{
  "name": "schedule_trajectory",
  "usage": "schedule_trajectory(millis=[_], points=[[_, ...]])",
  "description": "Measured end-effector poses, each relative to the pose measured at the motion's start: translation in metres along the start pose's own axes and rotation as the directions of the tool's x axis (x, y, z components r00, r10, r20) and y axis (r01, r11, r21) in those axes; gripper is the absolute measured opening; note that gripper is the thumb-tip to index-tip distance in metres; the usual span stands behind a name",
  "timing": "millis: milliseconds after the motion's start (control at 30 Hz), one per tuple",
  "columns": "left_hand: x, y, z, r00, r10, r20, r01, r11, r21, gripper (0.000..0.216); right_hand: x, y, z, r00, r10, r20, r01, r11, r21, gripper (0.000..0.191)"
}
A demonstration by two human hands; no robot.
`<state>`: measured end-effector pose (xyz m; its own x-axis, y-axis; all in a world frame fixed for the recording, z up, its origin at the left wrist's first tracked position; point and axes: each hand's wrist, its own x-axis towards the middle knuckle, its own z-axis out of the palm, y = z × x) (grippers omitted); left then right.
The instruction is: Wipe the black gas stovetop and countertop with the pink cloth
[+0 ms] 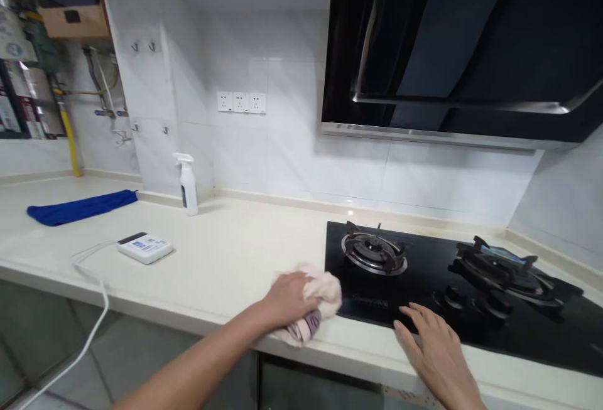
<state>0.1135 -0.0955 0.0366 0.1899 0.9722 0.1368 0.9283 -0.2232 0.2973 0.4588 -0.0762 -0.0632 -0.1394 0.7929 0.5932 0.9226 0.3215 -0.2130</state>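
Note:
My left hand [288,299] is closed on a crumpled pale pink cloth [325,291], pressing it onto the cream countertop [235,253] right at the left edge of the black glass gas hob [424,297]. My right hand [436,350] lies flat with fingers stretched out on the hob's front edge, just before the two control knobs [455,297], holding nothing. Two burners sit on the hob, a left burner [374,252] and a right burner [506,269].
A white spray bottle [187,184] stands by the wall. A blue cloth [80,208] lies at the far left. A white device [144,247] with a cable hanging over the counter edge sits left of centre. A black range hood [461,46] hangs above the hob.

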Motion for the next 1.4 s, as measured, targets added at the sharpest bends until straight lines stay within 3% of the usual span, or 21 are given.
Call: schedule_trajectory(millis=[100, 200, 400, 567, 667, 767, 933, 1267, 1400], points=[[0.025, -0.033, -0.012, 0.988, -0.152, -0.038, 0.154, 0.987, 0.044, 0.062, 0.000, -0.005, -0.001, 1.000, 0.004, -0.002, -0.004, 1.000, -0.022, 0.055], [0.055, -0.051, -0.014, 0.982, -0.190, -0.010, 0.190, 0.980, 0.059, 0.069, 0.001, -0.009, -0.001, 1.000, 0.017, -0.006, -0.017, 0.999, -0.039, 0.057], [0.130, -0.040, 0.005, 0.989, -0.147, 0.031, 0.145, 0.988, 0.059, 0.062, 0.002, -0.011, -0.004, 1.000, 0.018, -0.003, -0.018, 0.999, -0.030, 0.054], [0.188, -0.037, 0.013, 0.975, -0.211, -0.064, 0.212, 0.977, 0.011, 0.058, 0.004, -0.010, -0.007, 1.000, 0.012, -0.013, -0.012, 1.000, -0.015, 0.050], [0.206, -0.036, 0.013, 0.956, -0.266, -0.125, 0.267, 0.964, -0.004, 0.053, 0.005, -0.011, -0.009, 1.000, 0.019, -0.007, -0.019, 1.000, -0.003, 0.047], [0.208, -0.029, 0.011, 0.961, -0.261, -0.095, 0.261, 0.965, -0.008, 0.046, 0.007, -0.013, -0.012, 1.000, 0.029, 0.007, -0.029, 1.000, 0.010, 0.044], [0.167, -0.013, 0.008, 0.980, -0.197, -0.024, 0.195, 0.980, -0.048, 0.044, 0.008, -0.019, -0.018, 0.999, 0.030, 0.022, -0.031, 0.999, 0.014, 0.043], [-0.028, 0.005, -0.001, 0.999, -0.026, 0.033, 0.031, 0.985, -0.167, 0.067, 0.006, -0.009, -0.005, 0.996, 0.048, 0.076, -0.050, 0.998, 0.028, 0.053], [-0.063, 0.007, 0.002, 0.981, 0.189, 0.042, -0.177, 0.964, -0.197, 0.068, 0.005, -0.002, -0.004, 0.996, 0.041, 0.085, -0.045, 0.998, 0.053, 0.054]])
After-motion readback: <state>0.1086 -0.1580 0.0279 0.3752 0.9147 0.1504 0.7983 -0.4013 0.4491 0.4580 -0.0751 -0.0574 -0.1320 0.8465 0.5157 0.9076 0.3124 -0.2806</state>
